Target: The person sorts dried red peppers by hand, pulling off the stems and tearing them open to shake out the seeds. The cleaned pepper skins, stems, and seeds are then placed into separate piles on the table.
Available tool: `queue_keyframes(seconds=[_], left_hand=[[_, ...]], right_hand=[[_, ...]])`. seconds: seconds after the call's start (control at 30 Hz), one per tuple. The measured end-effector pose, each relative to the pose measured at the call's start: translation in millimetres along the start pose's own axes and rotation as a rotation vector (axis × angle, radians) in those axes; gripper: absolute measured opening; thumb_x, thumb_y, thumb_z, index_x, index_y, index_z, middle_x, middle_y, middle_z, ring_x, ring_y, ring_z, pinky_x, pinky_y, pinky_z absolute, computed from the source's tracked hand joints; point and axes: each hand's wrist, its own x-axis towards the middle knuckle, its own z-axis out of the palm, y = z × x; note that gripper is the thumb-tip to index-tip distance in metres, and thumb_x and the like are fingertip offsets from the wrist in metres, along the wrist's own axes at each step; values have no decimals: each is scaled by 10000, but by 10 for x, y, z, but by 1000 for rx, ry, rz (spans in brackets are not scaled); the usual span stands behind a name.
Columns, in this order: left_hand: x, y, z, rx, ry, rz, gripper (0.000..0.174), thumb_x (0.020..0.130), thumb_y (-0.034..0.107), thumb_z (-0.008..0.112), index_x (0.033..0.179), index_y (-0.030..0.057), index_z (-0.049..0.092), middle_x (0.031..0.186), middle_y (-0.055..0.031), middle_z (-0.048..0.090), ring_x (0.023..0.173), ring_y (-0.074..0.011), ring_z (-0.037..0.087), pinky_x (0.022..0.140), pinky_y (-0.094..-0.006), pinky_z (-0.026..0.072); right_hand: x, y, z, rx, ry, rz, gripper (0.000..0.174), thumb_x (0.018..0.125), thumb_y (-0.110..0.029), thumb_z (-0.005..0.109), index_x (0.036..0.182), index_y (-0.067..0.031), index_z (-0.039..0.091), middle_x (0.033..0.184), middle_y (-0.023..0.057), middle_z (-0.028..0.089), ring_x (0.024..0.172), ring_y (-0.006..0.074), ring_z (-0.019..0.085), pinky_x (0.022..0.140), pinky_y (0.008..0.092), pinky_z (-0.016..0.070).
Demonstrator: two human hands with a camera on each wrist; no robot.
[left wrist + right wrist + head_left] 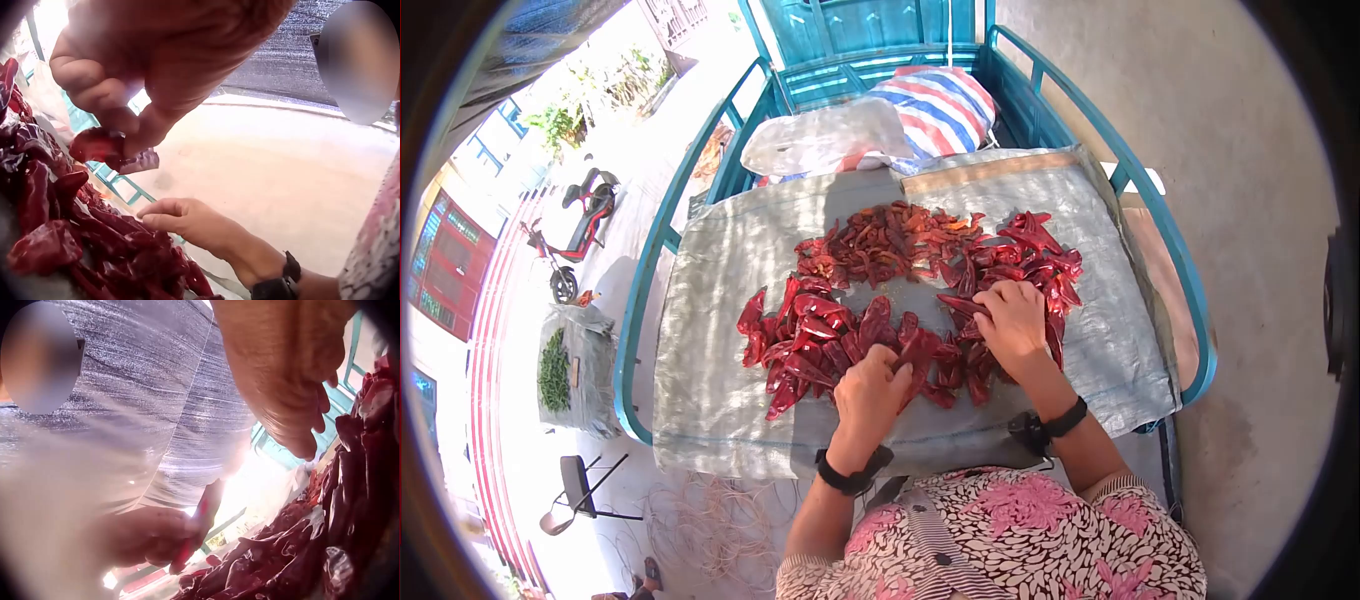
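Dried red chili peppers [805,330] lie heaped in a rough ring on a grey sheet [710,370]. My left hand [868,392] is at the near side of the ring and pinches one dark red chili pepper [918,362] between thumb and fingers. In the left wrist view that pepper [100,147] is raised above the heap. To the right, my right hand [1012,320] is over the right-hand peppers [1032,250], fingers loosely bent and holding nothing. Smaller, more orange-brown peppers [880,240] form the far part of the ring.
The sheet spans a teal cart bed with side rails [1145,180]. Behind the peppers lie a striped sack [940,105] and a pale bag [825,138]. At left are a scooter [585,225], a stand with green produce [555,372] and a folding chair [578,487].
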Motion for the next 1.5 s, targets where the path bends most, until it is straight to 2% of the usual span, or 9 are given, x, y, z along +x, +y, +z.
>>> queue_keyframes(seconds=[0.13,0.37,0.53,0.67,0.77,0.97,1.07,1.2,1.5], left_hand=[[118,74,115,-81,135,-41,352,912,261,714,1205,85,627,760,-81,689,742,-312,695,662,-430,519],[-196,-13,139,-77,120,-18,538,919,185,706,1411,78,516,799,-86,694,751,-294,697,681,-403,532],[-424,77,178,-249,160,-71,504,922,121,698,1398,79,537,824,-88,705,752,-270,701,683,-376,536],[-516,24,334,-240,152,38,417,942,155,685,1347,104,596,859,-111,723,773,-282,713,692,-381,540],[-593,-57,295,-62,36,-1,258,970,213,653,1207,114,669,822,-113,726,766,-306,717,688,-392,536],[-453,-21,228,-10,219,-161,162,1003,245,602,1004,100,674,673,-78,689,703,-312,710,668,-397,527],[-250,50,138,-158,153,-275,196,1004,236,609,1120,90,669,708,-88,702,690,-279,714,650,-386,530],[-219,122,227,-420,250,-68,407,996,233,634,1368,81,567,830,-115,739,713,-250,717,684,-364,540],[-587,-69,401,-25,5,-170,357,890,216,738,1199,112,591,953,-104,647,888,-315,682,736,-446,529]], right_hand=[[108,81,202,-305,-110,-53,321,778,-293,766,973,-42,725,1366,109,558,1386,339,384,1175,578,234],[149,123,173,-80,126,-140,262,793,-143,747,1020,-65,644,1244,89,615,1266,311,513,1117,522,328],[-26,-68,-57,402,-109,-88,251,842,-64,723,1082,-65,649,1042,123,660,1040,324,629,937,411,485],[-199,-276,-148,798,-447,-244,259,851,-73,741,1105,-44,700,1074,133,673,1051,330,635,934,419,506],[-265,-247,-53,876,-453,-227,283,885,-104,732,1158,-51,684,1067,123,664,994,313,650,885,393,522],[-192,-220,-15,375,-353,-33,336,910,-257,711,1194,-95,634,1123,114,647,1033,321,670,842,437,553],[-165,-250,177,169,-361,-101,303,907,-249,707,1165,-110,630,1109,87,658,978,329,683,810,452,557],[-146,-205,375,198,-286,-73,244,906,-235,702,1119,-126,655,1005,70,683,874,317,696,768,431,562],[-196,-115,-117,456,-113,66,208,924,-184,674,1112,-95,674,991,104,738,886,306,717,765,375,562]])
